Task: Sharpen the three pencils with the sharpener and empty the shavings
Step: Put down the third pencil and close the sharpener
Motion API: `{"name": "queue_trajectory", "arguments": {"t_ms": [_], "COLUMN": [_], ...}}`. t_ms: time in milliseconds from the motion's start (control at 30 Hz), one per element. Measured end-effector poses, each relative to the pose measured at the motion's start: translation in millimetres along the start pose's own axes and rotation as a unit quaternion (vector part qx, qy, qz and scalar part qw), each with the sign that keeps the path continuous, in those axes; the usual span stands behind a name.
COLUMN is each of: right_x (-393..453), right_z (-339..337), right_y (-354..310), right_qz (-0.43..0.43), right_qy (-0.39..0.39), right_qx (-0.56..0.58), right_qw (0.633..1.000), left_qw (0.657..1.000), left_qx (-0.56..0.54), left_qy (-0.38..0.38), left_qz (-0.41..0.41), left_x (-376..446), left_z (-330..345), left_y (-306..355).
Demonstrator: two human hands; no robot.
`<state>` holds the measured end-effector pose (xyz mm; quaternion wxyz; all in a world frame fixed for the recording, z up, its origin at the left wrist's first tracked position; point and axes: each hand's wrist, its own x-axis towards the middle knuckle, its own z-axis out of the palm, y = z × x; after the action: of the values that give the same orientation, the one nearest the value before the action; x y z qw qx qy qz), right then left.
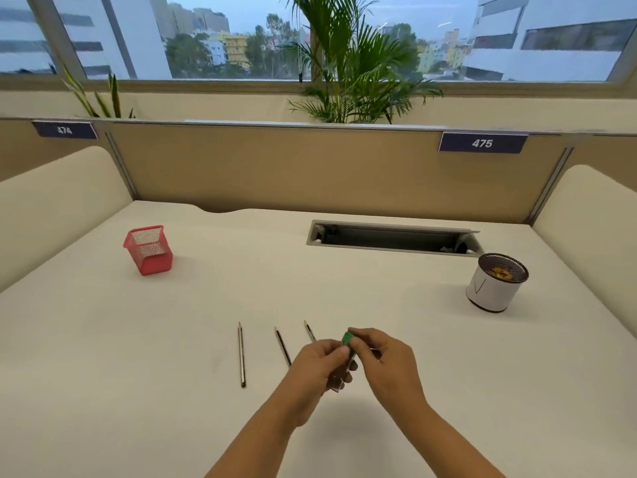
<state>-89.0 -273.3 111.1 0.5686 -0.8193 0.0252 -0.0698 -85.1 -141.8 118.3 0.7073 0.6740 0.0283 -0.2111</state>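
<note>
Head view: three thin dark pencils lay on the cream surface, near centre. Just right, the left hand and right hand together pinched a small green sharpener.

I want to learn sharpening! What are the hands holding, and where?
Both hands hold the green sharpener: right hand at its top end, left hand around its lower body.
</note>
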Motion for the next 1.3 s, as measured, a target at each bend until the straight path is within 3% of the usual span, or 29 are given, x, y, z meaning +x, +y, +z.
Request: {"name": "queue_trajectory", "arguments": {"t_ms": [300, 567, 933, 1133, 1300], "right_x": [10, 16, -7, -16, -17], "right_z": [2, 5, 19, 22, 17], "right_y": [-14, -28, -30, -32, -43], "right_qz": [0.001, 0.097, 0.122, 0.170, 0.174], "right_qy": [-0.032, -0.071, -0.022, 0.001, 0.017], "right_qx": [-0.020, -0.072, -0.083, -0.011, -0.006], "right_qw": [0.999, 0.990, 0.989, 0.985, 0.985], "left_qw": [1.000, 0.987, 0.941, 0.879, 0.867], "left_qx": [0.012, 0.145, 0.286, 0.365, 0.350], "left_qy": [0.011, 0.041, -0.009, 0.049, 0.083], "left_qz": [0.013, 0.056, 0.179, 0.302, 0.344], "left_x": [7, 5, 3, 6, 4], "left_z": [-9, -22, -14, -15, -11], "left_y": [10, 9, -9, -24, -21]}}
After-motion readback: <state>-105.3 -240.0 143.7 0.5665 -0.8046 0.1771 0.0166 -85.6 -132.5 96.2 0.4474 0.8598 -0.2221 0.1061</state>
